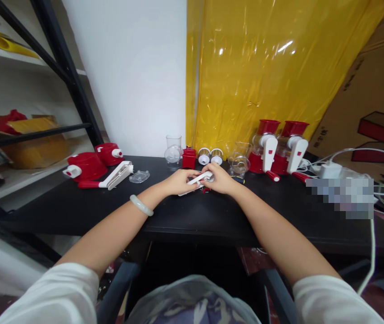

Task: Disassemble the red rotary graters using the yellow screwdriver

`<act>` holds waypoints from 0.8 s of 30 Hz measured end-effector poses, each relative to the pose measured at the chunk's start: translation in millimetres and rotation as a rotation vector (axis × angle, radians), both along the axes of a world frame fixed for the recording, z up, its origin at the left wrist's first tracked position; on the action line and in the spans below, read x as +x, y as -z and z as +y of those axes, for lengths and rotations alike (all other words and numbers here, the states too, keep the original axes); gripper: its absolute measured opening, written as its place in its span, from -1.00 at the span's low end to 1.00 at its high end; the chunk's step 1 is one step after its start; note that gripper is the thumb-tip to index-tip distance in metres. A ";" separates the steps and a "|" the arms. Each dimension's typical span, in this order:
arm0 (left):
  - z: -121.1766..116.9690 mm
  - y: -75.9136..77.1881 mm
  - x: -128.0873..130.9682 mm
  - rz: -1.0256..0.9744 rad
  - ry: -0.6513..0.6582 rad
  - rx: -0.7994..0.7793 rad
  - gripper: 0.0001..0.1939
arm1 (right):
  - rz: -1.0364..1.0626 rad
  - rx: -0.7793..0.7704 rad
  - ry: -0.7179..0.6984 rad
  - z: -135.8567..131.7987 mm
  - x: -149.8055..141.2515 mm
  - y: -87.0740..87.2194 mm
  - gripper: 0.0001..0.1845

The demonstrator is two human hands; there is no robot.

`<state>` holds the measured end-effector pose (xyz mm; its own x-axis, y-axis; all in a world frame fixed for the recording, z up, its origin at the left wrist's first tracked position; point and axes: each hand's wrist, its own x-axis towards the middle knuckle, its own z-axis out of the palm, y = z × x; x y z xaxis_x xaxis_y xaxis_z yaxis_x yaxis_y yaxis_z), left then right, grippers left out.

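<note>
Over the middle of the black table (192,216), my left hand (181,181) and my right hand (220,179) are both closed on a long white plastic crank arm piece (199,178). My left fingers grip its left end, and my right fingers pinch its right end. A white edge also shows under my left hand; I cannot tell whether it is a separate part. A small red piece (206,190) is just below my right fingers. Behind my hands stand a red square hopper (189,158), two metal-and-white drums (210,156) and a clear plastic housing (173,153).
At the left are red bases (87,166), a white crank handle with red grip (117,174) and a clear cover (139,176). Another clear housing (239,159) and two assembled rotary graters (268,150) stand right. White cables and a charger (330,170) occupy the far right.
</note>
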<state>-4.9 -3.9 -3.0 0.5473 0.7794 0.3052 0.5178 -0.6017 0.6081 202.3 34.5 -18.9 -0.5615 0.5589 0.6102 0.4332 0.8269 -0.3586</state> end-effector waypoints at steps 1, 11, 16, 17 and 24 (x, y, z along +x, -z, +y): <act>0.1 -0.1 -0.2 0.008 -0.008 0.002 -0.51 | 0.001 -0.008 -0.018 0.3 0.0 0.2 -0.71; -1.4 -2.9 -0.5 0.049 -0.004 0.015 -0.51 | -0.023 -0.046 -0.062 -2.9 -1.8 -1.5 -0.83; -2.6 -4.1 -0.2 0.075 -0.011 0.021 -0.46 | -0.040 -0.050 -0.049 -4.8 -2.3 -2.0 -0.87; -2.6 -3.9 -0.2 0.075 -0.012 0.018 -0.45 | -0.046 -0.049 -0.045 -5.1 -2.5 -2.1 -0.87; -4.2 -3.8 0.2 0.091 0.030 0.038 -0.57 | -0.069 -0.048 -0.020 -6.5 -4.7 -1.8 -0.87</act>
